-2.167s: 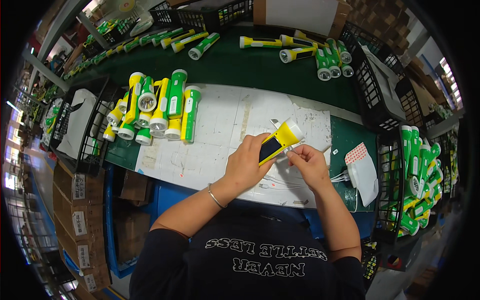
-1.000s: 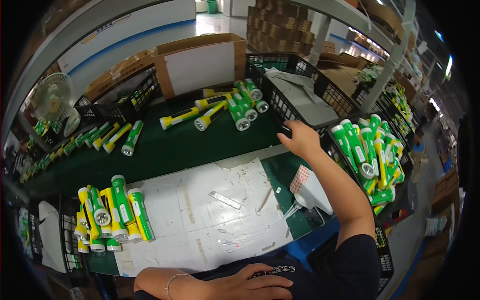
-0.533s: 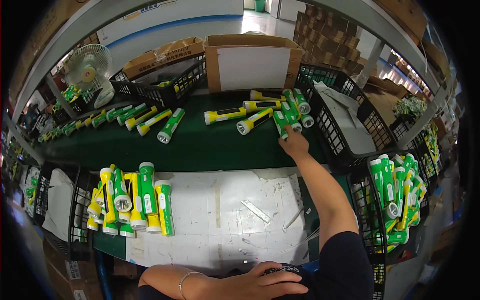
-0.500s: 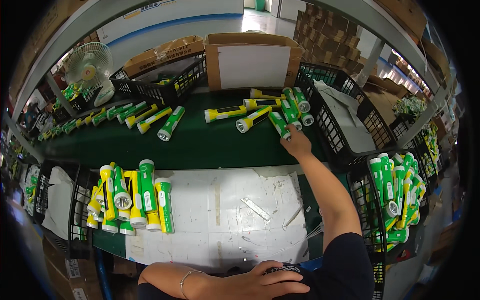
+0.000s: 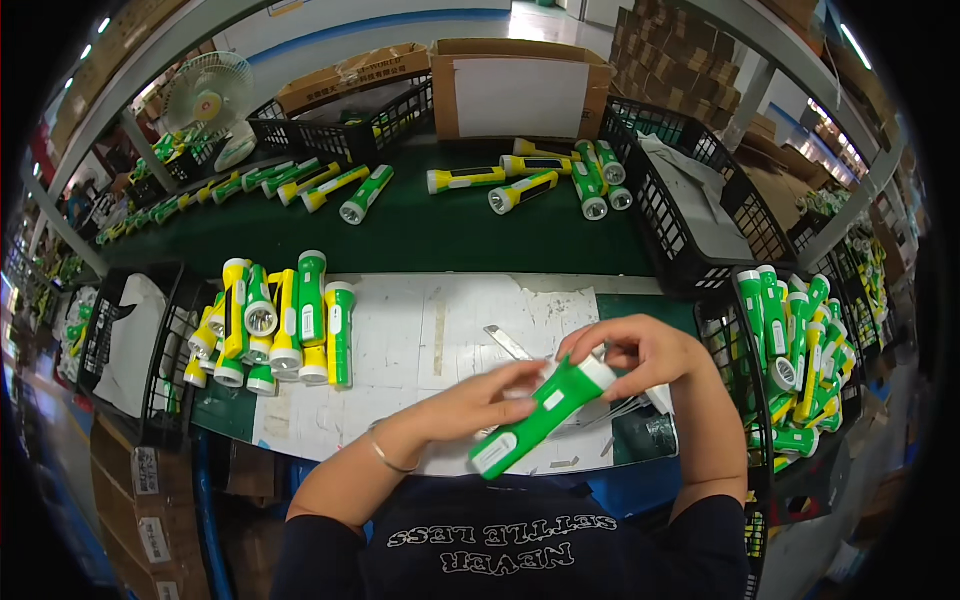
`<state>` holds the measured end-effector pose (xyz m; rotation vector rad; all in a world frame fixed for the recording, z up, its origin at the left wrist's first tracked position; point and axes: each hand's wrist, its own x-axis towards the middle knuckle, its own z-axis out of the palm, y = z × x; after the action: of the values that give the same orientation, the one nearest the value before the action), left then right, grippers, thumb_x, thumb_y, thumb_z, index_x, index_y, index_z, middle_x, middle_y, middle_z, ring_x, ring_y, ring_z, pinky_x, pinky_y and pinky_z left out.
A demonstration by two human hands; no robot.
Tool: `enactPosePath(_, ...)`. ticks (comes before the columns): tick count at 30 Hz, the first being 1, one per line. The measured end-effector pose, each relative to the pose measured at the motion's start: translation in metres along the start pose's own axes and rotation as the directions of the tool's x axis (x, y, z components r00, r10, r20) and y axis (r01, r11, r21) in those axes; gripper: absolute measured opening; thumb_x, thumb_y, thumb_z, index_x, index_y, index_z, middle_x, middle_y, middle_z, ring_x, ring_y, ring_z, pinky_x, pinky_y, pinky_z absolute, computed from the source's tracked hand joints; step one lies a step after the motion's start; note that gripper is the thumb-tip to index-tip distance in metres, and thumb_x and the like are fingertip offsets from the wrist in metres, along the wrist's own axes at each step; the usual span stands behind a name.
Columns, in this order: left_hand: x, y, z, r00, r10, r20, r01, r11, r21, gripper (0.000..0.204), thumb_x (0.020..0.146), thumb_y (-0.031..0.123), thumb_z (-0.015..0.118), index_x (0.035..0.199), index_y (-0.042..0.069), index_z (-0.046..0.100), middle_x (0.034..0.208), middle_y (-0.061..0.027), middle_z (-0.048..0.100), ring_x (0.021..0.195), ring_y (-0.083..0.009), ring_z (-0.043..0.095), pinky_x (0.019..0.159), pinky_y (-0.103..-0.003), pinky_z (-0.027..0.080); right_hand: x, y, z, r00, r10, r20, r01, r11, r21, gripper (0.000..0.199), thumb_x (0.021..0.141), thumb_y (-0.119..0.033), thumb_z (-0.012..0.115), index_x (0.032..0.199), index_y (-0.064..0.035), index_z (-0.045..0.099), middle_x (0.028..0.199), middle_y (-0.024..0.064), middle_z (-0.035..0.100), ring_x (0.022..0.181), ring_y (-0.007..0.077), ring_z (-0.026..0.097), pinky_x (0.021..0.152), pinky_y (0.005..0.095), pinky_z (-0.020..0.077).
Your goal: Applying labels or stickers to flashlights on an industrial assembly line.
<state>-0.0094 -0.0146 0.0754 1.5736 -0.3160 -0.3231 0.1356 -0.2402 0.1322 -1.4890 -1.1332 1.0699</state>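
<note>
A green flashlight (image 5: 545,412) with a white head is held tilted in front of me, above the white work surface. My right hand (image 5: 645,358) closes round its white head end, with the thumb and fingers on opposite sides. From the left, my left hand (image 5: 475,405) grips the middle of the barrel; its thumb lies along the near side and its fingertips are partly hidden behind it. To the left, a pile of green and yellow flashlights (image 5: 312,300) lies on the white sheet's edge. A flat metal strip (image 5: 507,342) lies beyond my hands.
Across the green belt (image 5: 420,235) lie more flashlights (image 5: 465,180), with a long row at the left. A black crate (image 5: 690,255) stands at the far right, and another crate full of flashlights (image 5: 790,345) at my right. A cardboard box (image 5: 520,60) stands behind.
My right hand has brought a green flashlight from the belt back towards me. My left hand has risen from near my body and taken hold of it too. The view has tipped downward.
</note>
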Motion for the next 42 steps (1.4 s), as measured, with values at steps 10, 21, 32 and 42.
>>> enactPosePath(10, -0.002, -0.078, 0.008, 0.924, -0.359, -0.131, 0.112, 0.583, -0.804, 0.045, 0.094, 0.043, 0.041, 0.117, 0.006, 0.047, 0.088, -0.0083, 0.057, 0.072, -0.0161, 0.057, 0.061, -0.029, 0.051, 0.013, 0.073, 0.055, 0.840, 0.063, -0.539, -0.130, 0.988, -0.087, 0.038, 0.079, -0.012, 0.066, 0.114, -0.0046, 0.055, 0.104, 0.0050, 0.061, 0.087, 0.0051, 0.054, 0.061, 0.0169, 0.0429)
enactPosePath(21, 0.001, -0.093, 0.009, 0.877, -0.414, -0.243, 0.012, 0.525, -0.851, 0.045, 0.091, 0.046, 0.046, 0.109, 0.005, 0.049, 0.086, -0.0080, 0.056, 0.072, -0.0158, 0.056, 0.061, -0.030, 0.049, 0.011, 0.080, 0.112, 0.844, 0.052, -0.534, -0.206, 0.951, -0.232, 0.021, 0.087, -0.022, 0.054, 0.088, -0.0019, 0.058, 0.080, 0.0107, 0.055, 0.065, 0.0223, 0.055, 0.060, 0.0320, 0.0444)
enactPosePath(32, 0.001, -0.070, 0.023, 0.851, -0.249, -0.462, -0.034, 0.852, -0.522, 0.037, 0.095, 0.038, 0.044, 0.110, 0.005, 0.043, 0.091, -0.0078, 0.056, 0.077, -0.0134, 0.055, 0.068, -0.028, 0.049, 0.039, 0.064, 0.131, 0.840, -0.466, -0.279, -0.147, 0.299, -0.943, 0.015, 0.074, -0.018, 0.064, 0.070, -0.0102, 0.052, 0.066, 0.0039, 0.047, 0.046, 0.0201, 0.052, 0.042, 0.0316, 0.0407)
enactPosePath(42, -0.007, -0.083, -0.002, 0.832, -0.183, -0.524, -0.182, 0.802, -0.569, 0.061, 0.094, 0.056, 0.024, 0.103, 0.002, 0.051, 0.076, -0.0082, 0.055, 0.061, -0.0156, 0.054, 0.056, -0.028, 0.047, 0.020, 0.072, 0.175, 0.847, -0.521, 0.107, 0.378, 0.448, -0.810, 0.025, 0.067, -0.026, 0.073, 0.062, -0.0141, 0.051, 0.059, 0.0006, 0.041, 0.042, 0.0171, 0.043, 0.040, 0.0284, 0.0337)
